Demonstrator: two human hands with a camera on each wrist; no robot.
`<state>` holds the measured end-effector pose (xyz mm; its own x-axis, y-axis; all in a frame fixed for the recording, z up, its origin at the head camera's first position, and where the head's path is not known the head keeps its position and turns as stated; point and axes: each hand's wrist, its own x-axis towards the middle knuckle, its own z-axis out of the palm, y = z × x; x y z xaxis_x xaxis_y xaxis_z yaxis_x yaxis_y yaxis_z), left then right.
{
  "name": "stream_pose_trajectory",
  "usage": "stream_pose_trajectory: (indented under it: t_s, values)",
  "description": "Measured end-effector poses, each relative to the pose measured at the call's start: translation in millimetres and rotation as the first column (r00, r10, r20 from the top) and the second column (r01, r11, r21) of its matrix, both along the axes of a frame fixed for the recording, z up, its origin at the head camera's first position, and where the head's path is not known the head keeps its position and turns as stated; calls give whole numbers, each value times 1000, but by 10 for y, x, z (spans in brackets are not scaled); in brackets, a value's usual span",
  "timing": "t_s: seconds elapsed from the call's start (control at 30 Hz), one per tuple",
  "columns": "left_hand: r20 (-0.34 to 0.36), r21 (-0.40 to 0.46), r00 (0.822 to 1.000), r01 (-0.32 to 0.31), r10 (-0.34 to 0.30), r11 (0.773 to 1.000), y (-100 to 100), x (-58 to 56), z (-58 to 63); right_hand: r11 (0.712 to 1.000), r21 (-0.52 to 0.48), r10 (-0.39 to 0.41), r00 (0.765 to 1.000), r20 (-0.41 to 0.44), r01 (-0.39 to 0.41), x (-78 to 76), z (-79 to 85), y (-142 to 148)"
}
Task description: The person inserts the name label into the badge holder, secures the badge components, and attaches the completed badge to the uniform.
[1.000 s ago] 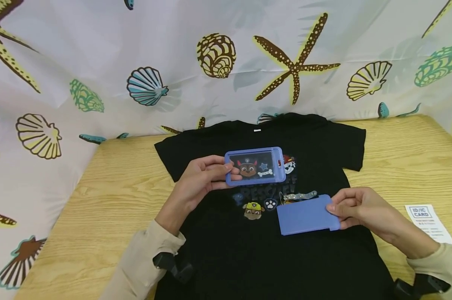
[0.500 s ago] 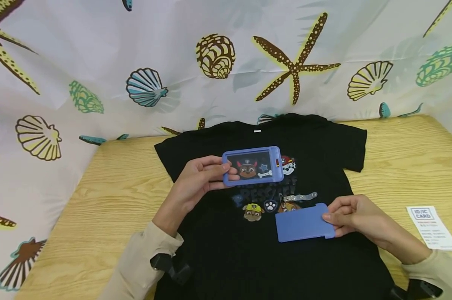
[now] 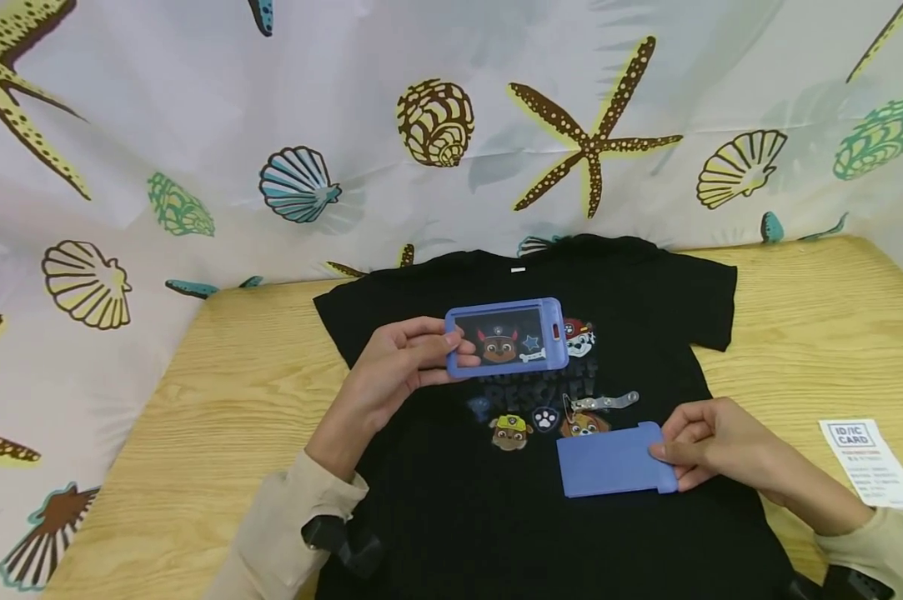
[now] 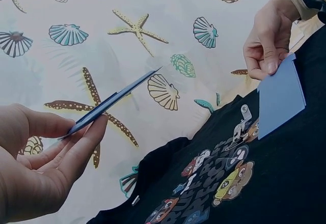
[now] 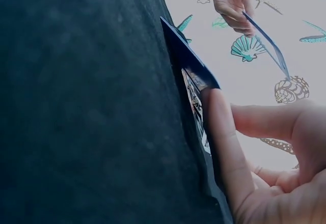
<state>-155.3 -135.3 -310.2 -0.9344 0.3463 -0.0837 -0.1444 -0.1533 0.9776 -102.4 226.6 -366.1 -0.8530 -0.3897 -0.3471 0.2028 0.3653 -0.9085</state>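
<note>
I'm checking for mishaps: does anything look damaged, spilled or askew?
Nothing looks spilled; the held blue frame and blue panel look undamaged. Slightly askew: the white paper slip lies slanted on the table. Perhaps odd: the clear strap clip lies on the black T-shirt, over its print.

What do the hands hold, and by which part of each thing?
The left hand pinches the blue windowed card-holder frame by its unslotted end; the right hand pinches the solid blue panel by its wider end.
</note>
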Motion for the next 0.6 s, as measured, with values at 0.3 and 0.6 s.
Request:
stream_pose_trajectory:
  t_s: [0.3, 0.6]
  values:
    - [-8, 10, 1000, 16, -16, 1000, 14, 6, -5, 999, 29, -13, 1000, -15, 13, 0, -11, 15]
    - [-19, 11, 999, 36, -35, 999, 23, 18, 5, 999, 32, 16, 1000, -1, -16, -2, -31, 11]
